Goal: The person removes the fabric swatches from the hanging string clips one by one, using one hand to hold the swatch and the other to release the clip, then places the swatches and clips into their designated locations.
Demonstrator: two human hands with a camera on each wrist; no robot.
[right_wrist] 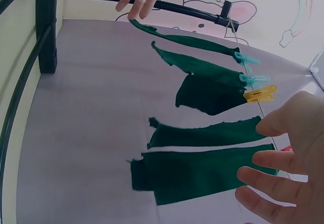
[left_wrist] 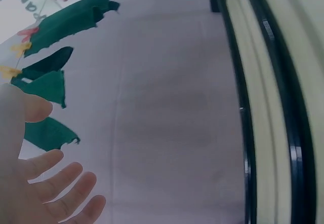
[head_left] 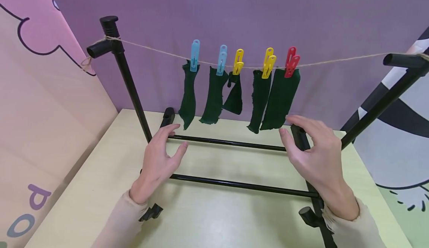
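Hovering above the pale wooden table (head_left: 214,218), two hands in cream sleeves (head_left: 115,222) face each other. The left hand (head_left: 159,162) has its fingers apart and holds nothing; so has the right hand (head_left: 316,151), its thumb well clear of the index finger.

Between and just beyond the fingers hang five dark green cloth pieces (head_left: 281,99): four strips and one roughly triangular piece in the middle. The leftmost strip's lower end is just beside the left fingertips, the rightmost strip's lower edge just beside the right; I cannot tell whether either is touched.

Around the hands stands one black tubular frame (head_left: 231,184), with two long horizontal bars low down and two slanting uprights. Five plastic clothespins hold the cloth, one apiece: from the left, two light blue clothespins (head_left: 194,56), two yellow clothespins (head_left: 269,63) and one red clothespin (head_left: 292,62). All grip a single thin beige twine line (head_left: 338,60) strung between the uprights.

Behind is a plain purple backdrop (head_left: 241,17). The printed wall panel (head_left: 60,129) at left bears two characters, a tilted purple d or p and a blue-grey o. The left wrist view catches dark lettering (left_wrist: 25,3), turned and cut off, not fully readable.
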